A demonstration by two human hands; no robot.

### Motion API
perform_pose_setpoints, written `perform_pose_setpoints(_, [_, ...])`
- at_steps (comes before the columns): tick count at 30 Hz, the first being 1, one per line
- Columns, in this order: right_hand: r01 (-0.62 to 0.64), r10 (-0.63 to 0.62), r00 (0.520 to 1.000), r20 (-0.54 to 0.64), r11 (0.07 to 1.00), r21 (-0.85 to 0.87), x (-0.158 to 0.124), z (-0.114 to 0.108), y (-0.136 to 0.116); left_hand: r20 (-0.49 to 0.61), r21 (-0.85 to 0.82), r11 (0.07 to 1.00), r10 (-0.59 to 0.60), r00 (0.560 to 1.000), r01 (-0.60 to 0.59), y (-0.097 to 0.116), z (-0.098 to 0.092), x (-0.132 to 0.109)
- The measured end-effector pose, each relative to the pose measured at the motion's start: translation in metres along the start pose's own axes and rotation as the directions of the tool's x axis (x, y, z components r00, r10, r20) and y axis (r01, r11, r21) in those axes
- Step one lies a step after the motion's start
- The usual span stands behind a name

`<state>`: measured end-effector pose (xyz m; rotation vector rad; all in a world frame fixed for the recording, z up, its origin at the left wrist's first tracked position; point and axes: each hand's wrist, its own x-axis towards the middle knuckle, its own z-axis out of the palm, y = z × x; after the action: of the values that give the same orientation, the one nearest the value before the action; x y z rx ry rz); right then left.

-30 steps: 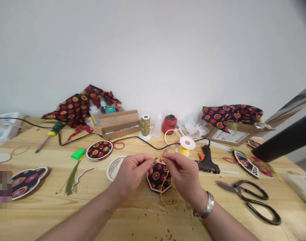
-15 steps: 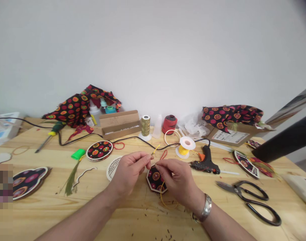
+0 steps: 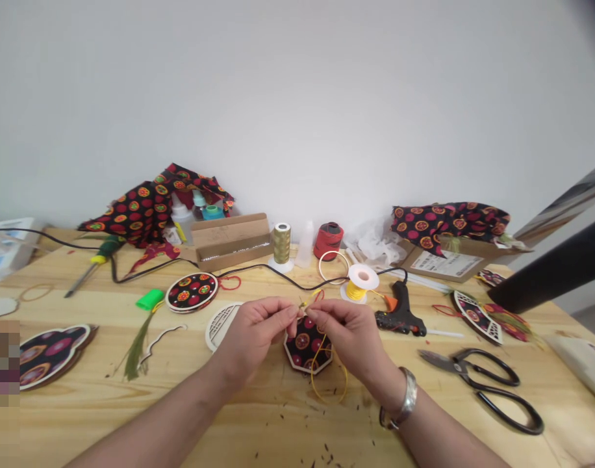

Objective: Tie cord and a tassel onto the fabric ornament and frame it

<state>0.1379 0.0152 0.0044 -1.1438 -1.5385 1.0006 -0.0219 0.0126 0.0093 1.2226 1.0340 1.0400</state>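
Note:
In the middle of the head view, my left hand [image 3: 267, 328] and my right hand [image 3: 349, 330] meet fingertip to fingertip, each in a pinch. A thin yellow cord [image 3: 347, 383] runs between them, its short end poking up at the fingertips and a loose loop hanging below my right hand. The exact crossing of the cord is too small to make out. Under my fingers lies an octagonal fabric pendant [image 3: 304, 351] with a pale wooden rim, partly covered by my hands. A round wooden lattice piece [image 3: 214, 331] lies beside my left hand.
Behind the hands stand a yellow cord spool [image 3: 357, 290], a gold thread spool [image 3: 282, 244] and a red thread spool [image 3: 328, 242]. To the right lie a black glue gun [image 3: 402, 312] and black-handled scissors [image 3: 477, 377]. A green tassel [image 3: 139, 344] and round pendant [image 3: 192, 292] are leftward.
My right hand has come up and in towards my left, so the fingertips now meet. The yellow end that stuck up from my left fingers now sits between both hands.

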Motion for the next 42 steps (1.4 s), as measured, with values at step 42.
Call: perform_pose_setpoints(42, [-0.145, 0.127, 0.982, 0.143, 0.982, 0.125, 0.007, -0.008, 0.002, 0.153, 0.098, 0.992, -0.093, 0.984, 0.078, 0.000, 0.008, -0.005])
